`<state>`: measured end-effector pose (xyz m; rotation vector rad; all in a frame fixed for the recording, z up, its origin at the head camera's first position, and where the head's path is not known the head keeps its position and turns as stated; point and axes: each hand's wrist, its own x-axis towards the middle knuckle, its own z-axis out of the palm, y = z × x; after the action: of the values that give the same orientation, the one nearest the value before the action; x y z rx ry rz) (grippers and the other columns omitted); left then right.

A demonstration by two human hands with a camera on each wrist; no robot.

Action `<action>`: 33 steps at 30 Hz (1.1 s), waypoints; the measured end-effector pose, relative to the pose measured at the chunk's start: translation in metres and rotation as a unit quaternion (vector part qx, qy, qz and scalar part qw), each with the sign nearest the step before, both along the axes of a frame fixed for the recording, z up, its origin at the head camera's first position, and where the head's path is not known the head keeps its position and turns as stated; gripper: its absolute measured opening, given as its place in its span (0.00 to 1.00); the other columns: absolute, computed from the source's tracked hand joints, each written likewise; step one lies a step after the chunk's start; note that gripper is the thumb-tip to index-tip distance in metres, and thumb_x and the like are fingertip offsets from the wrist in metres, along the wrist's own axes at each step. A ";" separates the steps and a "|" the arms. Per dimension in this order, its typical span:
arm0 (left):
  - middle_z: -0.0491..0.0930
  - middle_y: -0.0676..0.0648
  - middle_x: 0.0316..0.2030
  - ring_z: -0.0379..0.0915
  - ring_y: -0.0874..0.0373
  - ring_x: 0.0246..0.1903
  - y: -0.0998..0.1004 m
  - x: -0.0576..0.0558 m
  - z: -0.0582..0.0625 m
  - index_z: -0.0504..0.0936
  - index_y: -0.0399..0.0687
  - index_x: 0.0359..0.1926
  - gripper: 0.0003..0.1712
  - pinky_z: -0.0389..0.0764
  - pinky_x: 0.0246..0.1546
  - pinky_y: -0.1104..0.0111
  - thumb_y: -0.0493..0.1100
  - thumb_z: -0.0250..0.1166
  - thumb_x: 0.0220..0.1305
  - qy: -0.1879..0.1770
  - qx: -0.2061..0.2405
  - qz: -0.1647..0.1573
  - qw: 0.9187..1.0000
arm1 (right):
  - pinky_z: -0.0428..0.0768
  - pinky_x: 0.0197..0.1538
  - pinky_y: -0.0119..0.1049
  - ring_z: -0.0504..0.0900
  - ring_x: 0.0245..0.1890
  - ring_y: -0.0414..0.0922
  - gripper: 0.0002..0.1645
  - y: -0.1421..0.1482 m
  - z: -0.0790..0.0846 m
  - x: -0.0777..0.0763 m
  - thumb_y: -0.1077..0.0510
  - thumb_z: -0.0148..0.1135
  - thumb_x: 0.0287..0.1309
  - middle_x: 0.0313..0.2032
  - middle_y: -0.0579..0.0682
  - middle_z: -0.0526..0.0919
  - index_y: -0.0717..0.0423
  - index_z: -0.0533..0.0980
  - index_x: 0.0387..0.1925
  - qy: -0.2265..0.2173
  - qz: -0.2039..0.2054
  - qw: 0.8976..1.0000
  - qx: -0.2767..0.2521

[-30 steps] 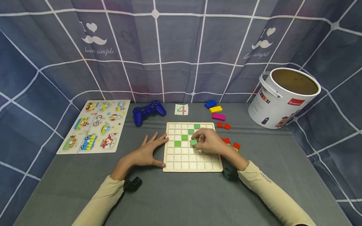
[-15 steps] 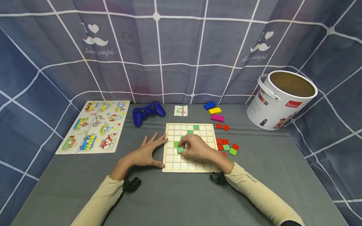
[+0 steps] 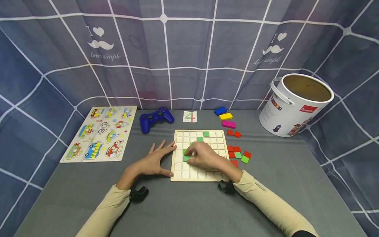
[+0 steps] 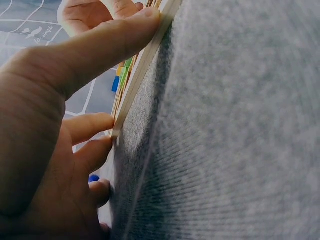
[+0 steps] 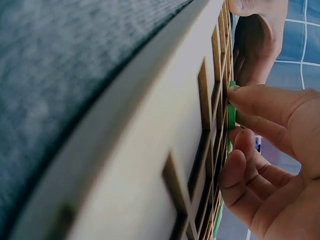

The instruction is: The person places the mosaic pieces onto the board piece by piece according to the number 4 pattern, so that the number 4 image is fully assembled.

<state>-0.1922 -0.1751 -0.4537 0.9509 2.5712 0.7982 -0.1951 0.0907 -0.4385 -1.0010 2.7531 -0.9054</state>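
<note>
My right hand (image 3: 204,156) pinches a green square tile (image 3: 186,158) between thumb and fingers, low over the left part of a wooden grid board (image 3: 201,176). In the right wrist view the tile (image 5: 231,115) stands partly above the grid ridges. More green tiles sit in cells running diagonally up to the board's top right, one of them the green tile (image 3: 206,134) near the far edge; the hand partly covers others. My left hand (image 3: 154,161) lies spread at the board's left side, thumb and fingertips touching its edge (image 4: 145,60).
Loose red tiles (image 3: 231,148) and a few green ones lie right of the board. Behind are blue, yellow and magenta blocks (image 3: 228,124), a patterned card (image 3: 189,116) and a blue game controller (image 3: 155,119). A picture puzzle board (image 3: 100,133) is left, a white bucket (image 3: 291,112) right.
My right hand has carried the green tile left and slightly nearer across the board, then settled lower at the left columns. The left hand has stayed at the board's edge.
</note>
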 end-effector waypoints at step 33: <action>0.44 0.49 0.79 0.28 0.40 0.76 0.001 0.003 0.004 0.57 0.52 0.78 0.64 0.25 0.68 0.36 0.62 0.80 0.46 0.001 0.003 0.007 1.000 | 0.76 0.31 0.35 0.76 0.23 0.39 0.13 0.074 0.009 0.012 0.61 0.77 0.49 0.31 0.44 0.85 0.54 0.87 0.40 -0.004 -0.055 0.998 -0.040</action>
<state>-0.1892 -0.1738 -0.4496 0.9365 2.5811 0.8101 -0.1832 0.1645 -0.4294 -0.8615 2.8090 -1.0415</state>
